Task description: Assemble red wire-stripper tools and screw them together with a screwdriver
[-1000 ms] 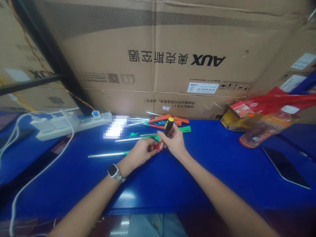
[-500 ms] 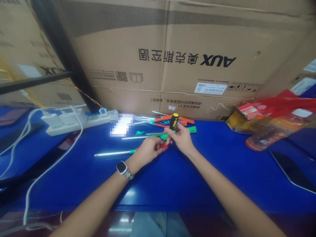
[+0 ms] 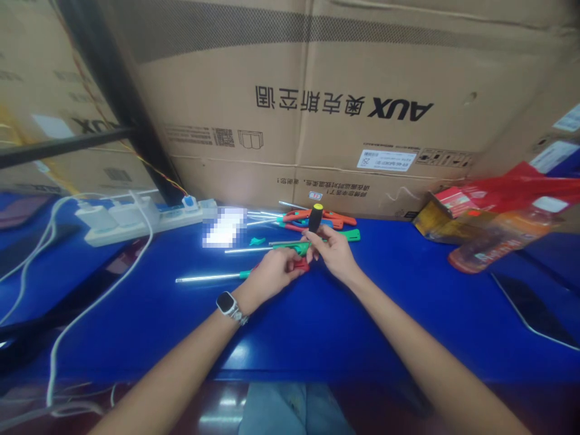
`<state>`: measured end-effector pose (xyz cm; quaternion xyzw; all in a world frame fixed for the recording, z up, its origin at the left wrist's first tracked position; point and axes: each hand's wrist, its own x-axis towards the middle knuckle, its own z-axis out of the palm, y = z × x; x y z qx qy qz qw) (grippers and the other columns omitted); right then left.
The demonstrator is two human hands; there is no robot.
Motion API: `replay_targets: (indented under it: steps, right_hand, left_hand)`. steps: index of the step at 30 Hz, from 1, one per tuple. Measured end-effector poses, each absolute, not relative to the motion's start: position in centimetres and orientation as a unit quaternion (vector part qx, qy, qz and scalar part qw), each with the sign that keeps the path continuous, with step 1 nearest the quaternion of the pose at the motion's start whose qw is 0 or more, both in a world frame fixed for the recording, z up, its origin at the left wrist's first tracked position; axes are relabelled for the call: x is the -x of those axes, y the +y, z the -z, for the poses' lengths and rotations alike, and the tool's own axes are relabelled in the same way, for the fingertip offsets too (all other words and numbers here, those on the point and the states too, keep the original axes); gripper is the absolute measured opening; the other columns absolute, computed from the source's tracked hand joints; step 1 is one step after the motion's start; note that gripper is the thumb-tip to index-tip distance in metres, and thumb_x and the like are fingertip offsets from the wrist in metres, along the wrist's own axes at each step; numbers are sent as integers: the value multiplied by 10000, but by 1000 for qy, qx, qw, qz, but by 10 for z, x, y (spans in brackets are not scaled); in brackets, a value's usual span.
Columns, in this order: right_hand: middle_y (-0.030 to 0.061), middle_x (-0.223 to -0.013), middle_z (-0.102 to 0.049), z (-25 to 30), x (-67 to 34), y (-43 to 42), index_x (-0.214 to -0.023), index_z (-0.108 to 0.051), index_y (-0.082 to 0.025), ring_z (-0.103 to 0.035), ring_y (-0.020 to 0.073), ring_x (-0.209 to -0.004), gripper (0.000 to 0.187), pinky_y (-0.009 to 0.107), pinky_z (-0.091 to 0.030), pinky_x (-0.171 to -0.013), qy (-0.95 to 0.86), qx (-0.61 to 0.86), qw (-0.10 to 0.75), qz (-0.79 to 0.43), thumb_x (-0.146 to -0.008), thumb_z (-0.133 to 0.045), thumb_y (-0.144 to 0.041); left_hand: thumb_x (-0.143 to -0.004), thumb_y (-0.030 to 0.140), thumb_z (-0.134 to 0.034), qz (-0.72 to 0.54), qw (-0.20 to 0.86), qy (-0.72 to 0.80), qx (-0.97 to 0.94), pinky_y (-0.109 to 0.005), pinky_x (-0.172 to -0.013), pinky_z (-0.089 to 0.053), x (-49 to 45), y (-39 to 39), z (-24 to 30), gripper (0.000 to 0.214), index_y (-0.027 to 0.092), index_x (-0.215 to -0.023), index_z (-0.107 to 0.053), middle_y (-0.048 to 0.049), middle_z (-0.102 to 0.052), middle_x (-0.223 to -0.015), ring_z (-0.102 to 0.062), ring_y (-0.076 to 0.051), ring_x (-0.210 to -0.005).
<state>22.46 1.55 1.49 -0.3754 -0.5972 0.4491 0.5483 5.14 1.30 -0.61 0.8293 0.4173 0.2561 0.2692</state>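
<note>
My left hand [image 3: 274,272] is closed around a long-nosed gas lighter [image 3: 208,278] with a red handle, a green collar and a metal tube pointing left. My right hand [image 3: 334,252] grips a screwdriver [image 3: 316,219] with a black and yellow handle, held upright over the end of the red handle; its tip is hidden by my fingers. Just behind my hands lies a green lighter [image 3: 348,235]. Farther back several more lighters, among them an orange one [image 3: 339,217], lie in a pile. A small green piece [image 3: 257,241] rests left of them.
A large cardboard box [image 3: 217,72] stands behind the blue table [image 3: 385,356]. At the left lies a white power strip [image 3: 131,225] with plugs and cables. To the right are a drink bottle [image 3: 502,238], a red plastic bag [image 3: 512,184] and a dark phone-like slab [image 3: 534,308].
The screwdriver's handle has tipped slightly left and stands more upright. Both hands keep their grip at almost the same place; the view has shifted a little.
</note>
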Motion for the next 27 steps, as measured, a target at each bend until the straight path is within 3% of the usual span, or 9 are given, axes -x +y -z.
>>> replay_targets:
  steps: [4, 8, 12, 16, 21, 24, 27]
  right_hand:
    - [-41, -708, -643, -15, -218, 21, -762, -470, -227, -585, 121, -379, 476, 244, -409, -333, -559, 399, 590, -425, -654, -842, -504]
    - [-97, -554, -569, -9, -214, 19, -856, -453, -249, -545, 116, -343, 435, 222, -388, -328, -562, 394, 591, -424, -748, -769, -529]
    - [-62, -670, -614, -9, -220, 15, -950, -532, -227, -526, 74, -392, 368, 214, -429, -400, -612, 356, 549, -444, -881, -585, -585]
    - [-40, -681, -617, -11, -223, 19, -803, -543, -203, -550, 78, -432, 363, 227, -462, -448, -615, 359, 538, -450, -820, -679, -539]
    - [-67, -593, -611, -4, -211, 23, -756, -351, -259, -562, 131, -382, 501, 239, -406, -358, -566, 394, 581, -432, -718, -793, -493]
    - [-92, -563, -576, -3, -207, 19, -813, -383, -261, -514, 113, -354, 462, 227, -379, -343, -565, 410, 586, -411, -748, -770, -504]
    - [-89, -598, -558, -7, -211, 13, -946, -492, -247, -484, 83, -380, 343, 210, -385, -378, -593, 393, 570, -410, -861, -640, -544]
  left_hand:
    - [-864, 321, -666, -260, 269, 416, -829, -252, -567, -335, -52, 13, 7, 141, 181, -855, -679, 20, -581, -682, -490, -125, -588]
    - [-875, 337, -659, -261, 266, 415, -830, -255, -560, -328, -52, 13, 8, 165, 178, -835, -675, 22, -569, -669, -483, -124, -580]
    - [-870, 332, -669, -267, 268, 418, -826, -254, -558, -328, -52, 12, 7, 156, 178, -842, -677, 25, -562, -668, -475, -123, -578]
    - [-844, 299, -697, -262, 270, 422, -825, -252, -559, -329, -53, 12, 8, 123, 177, -845, -682, 27, -564, -669, -482, -121, -577]
    - [-823, 290, -713, -269, 264, 420, -825, -249, -561, -329, -53, 15, 12, 129, 169, -820, -666, 29, -564, -661, -478, -117, -564]
    - [-848, 348, -687, -272, 268, 414, -826, -249, -552, -327, -53, 15, 12, 180, 174, -810, -660, 28, -562, -655, -475, -119, -559]
    - [-851, 367, -680, -271, 272, 416, -824, -250, -551, -328, -53, 14, 10, 193, 176, -821, -669, 25, -566, -656, -475, -121, -561]
